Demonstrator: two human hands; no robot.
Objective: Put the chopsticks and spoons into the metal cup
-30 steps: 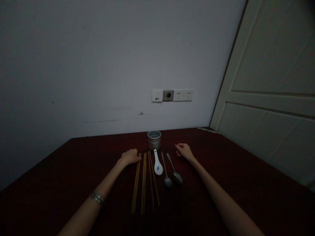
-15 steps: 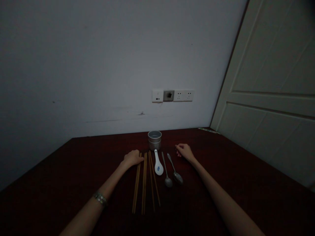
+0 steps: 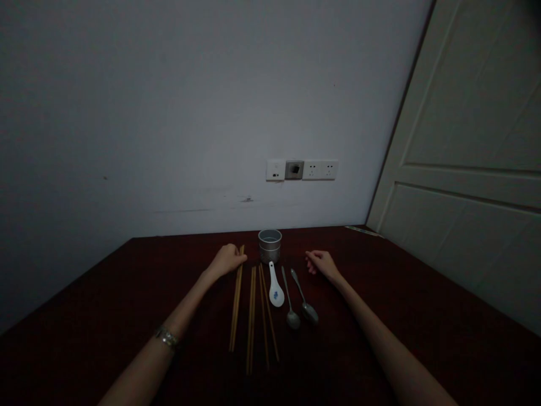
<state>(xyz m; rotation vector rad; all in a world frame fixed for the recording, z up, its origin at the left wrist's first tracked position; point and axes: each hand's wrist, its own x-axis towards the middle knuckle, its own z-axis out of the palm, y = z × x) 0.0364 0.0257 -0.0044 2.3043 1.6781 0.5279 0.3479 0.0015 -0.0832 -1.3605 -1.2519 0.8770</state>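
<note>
My left hand (image 3: 229, 259) is closed around the upper part of the leftmost pair of chopsticks (image 3: 235, 316), whose far ends poke out above the fingers. Right of it lie two more pairs, one close together (image 3: 251, 321) and one slightly spread (image 3: 269, 316). A white ceramic spoon (image 3: 276, 294) with a blue mark points its handle at a metal cup (image 3: 269, 248). Two metal spoons, one rounder (image 3: 293, 320) and one longer (image 3: 310, 312), lie beside it. To their right, my right hand (image 3: 321, 263) rests with curled fingers, nothing visible in them.
Everything lies on a dark red table (image 3: 105, 316) set against a grey wall (image 3: 190, 113). Several socket plates (image 3: 320, 170) are fixed on the wall behind the cup. A pale panelled door (image 3: 465, 203) borders the right side. A thin printed strip (image 3: 364, 231) lies at the back right edge.
My left hand has pushed its pair of chopsticks away from me, toward the wall. My right hand stays in place on the table. The view has shifted slightly.
</note>
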